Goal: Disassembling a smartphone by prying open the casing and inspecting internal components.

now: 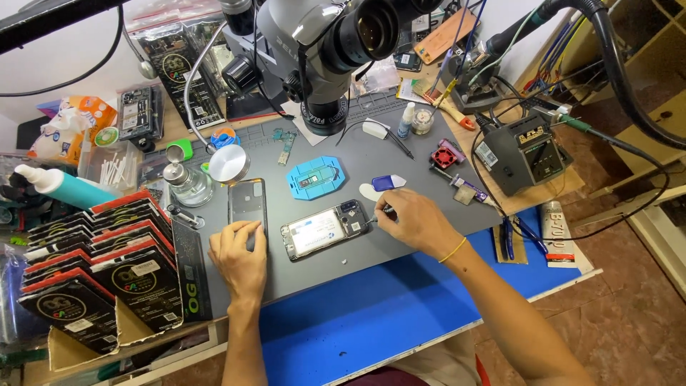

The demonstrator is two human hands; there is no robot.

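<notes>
An opened phone (325, 229) lies back-up on the grey work mat (400, 161), its white inner label showing. My right hand (413, 220) pinches a thin metal tool (378, 214) whose tip reaches the phone's upper right end near the camera. My left hand (239, 256) rests flat on the mat, fingertips on the lower end of a dark phone back cover (247, 202) that lies left of the phone. A yellow band circles my right wrist.
A microscope (325, 50) hangs over the mat's far side. A blue jig (316, 178), a glass bottle (187, 183), boxed parts (107, 264) at left, a soldering station (525, 154) at right and a blue mat (371, 314) at the near edge surround the work area.
</notes>
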